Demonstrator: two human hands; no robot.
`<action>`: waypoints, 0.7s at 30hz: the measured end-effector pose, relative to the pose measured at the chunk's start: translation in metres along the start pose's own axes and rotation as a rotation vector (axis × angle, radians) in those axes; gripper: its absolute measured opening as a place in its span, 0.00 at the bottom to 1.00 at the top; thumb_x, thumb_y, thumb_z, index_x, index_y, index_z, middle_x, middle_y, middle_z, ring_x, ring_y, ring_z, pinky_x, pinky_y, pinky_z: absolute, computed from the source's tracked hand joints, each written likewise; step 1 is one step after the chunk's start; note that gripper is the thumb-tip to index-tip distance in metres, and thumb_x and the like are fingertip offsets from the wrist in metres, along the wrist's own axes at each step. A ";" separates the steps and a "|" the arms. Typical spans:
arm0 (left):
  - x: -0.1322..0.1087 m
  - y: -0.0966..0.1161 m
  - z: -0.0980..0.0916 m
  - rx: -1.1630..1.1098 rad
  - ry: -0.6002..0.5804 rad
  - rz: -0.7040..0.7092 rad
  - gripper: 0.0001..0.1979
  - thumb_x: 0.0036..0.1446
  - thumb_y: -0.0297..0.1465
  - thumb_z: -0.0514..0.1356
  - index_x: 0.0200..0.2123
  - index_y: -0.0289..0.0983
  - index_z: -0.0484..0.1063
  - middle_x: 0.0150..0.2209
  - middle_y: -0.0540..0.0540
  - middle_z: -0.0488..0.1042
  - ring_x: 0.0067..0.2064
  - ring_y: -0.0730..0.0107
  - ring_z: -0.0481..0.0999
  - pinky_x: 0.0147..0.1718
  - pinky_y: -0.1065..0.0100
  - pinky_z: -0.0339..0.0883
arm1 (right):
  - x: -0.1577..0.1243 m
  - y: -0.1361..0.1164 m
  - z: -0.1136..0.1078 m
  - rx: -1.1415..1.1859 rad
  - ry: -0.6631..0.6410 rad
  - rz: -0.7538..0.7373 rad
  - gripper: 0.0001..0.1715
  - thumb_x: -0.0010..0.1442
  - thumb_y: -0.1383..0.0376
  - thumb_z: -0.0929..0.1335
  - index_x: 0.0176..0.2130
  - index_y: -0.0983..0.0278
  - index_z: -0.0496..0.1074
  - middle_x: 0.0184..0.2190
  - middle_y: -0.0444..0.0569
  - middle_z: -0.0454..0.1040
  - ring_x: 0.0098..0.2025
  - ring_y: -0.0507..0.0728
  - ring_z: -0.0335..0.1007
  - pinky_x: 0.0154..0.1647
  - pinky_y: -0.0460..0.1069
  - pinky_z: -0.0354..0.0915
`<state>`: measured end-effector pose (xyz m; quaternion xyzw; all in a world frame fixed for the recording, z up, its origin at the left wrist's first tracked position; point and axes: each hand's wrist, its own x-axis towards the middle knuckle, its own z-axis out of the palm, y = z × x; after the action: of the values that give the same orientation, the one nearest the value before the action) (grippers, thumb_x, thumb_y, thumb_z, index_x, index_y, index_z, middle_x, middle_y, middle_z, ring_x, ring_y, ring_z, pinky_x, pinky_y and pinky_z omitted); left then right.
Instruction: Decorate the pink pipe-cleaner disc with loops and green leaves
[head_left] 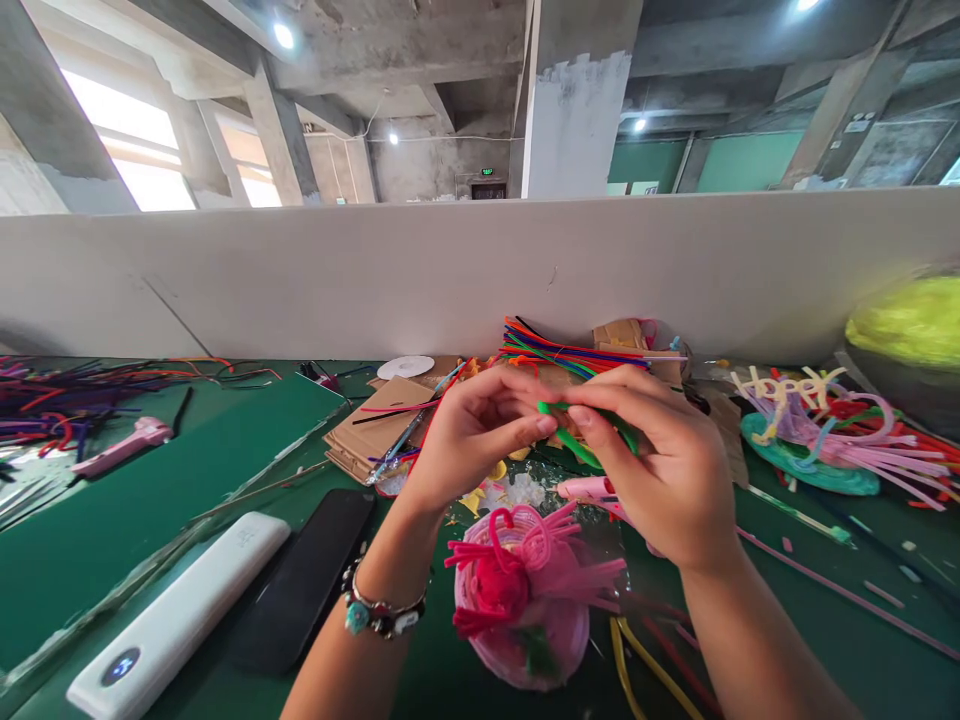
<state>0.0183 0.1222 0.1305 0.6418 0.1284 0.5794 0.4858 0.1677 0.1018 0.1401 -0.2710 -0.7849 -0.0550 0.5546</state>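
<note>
Between both hands, over the middle of the table, is a bent green pipe cleaner [576, 447]. The fingertips of my left hand [491, 425] pinch one end of it. Thumb and forefinger of my right hand [660, 460] close on it from the other side, and part of it is hidden behind those fingers. Below the hands sits a round pink pipe-cleaner piece [525, 600], with a red ball, pink loops and sprays of pink stems on top. A pink glue gun [589, 488] is partly covered by my right hand.
At left lie a white power bank [180, 610], a black phone [315, 580] and a pink tool [124, 447]. Bundled pipe cleaners [577, 348] and cardboard [382, 425] lie at the back before a white partition [375, 270]. A teal piece with "Happy" lettering [814, 455] is at right.
</note>
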 end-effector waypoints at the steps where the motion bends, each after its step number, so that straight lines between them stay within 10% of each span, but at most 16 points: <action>1: 0.000 0.002 0.000 0.033 0.027 -0.003 0.08 0.44 0.27 0.65 0.28 0.35 0.70 0.24 0.53 0.73 0.26 0.81 0.74 0.26 0.80 0.70 | 0.000 0.000 0.000 -0.005 -0.010 -0.002 0.06 0.56 0.71 0.64 0.34 0.65 0.71 0.28 0.45 0.70 0.31 0.50 0.67 0.30 0.45 0.63; 21: -0.002 0.011 0.004 0.294 0.171 0.038 0.05 0.46 0.24 0.62 0.24 0.36 0.67 0.23 0.52 0.71 0.23 0.80 0.72 0.23 0.77 0.70 | -0.003 -0.004 -0.006 -0.290 -0.219 -0.102 0.13 0.59 0.70 0.61 0.44 0.67 0.68 0.36 0.51 0.72 0.36 0.53 0.70 0.35 0.49 0.67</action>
<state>0.0164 0.1133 0.1379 0.6566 0.2404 0.6160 0.3629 0.1715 0.0954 0.1409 -0.3121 -0.8372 -0.1657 0.4174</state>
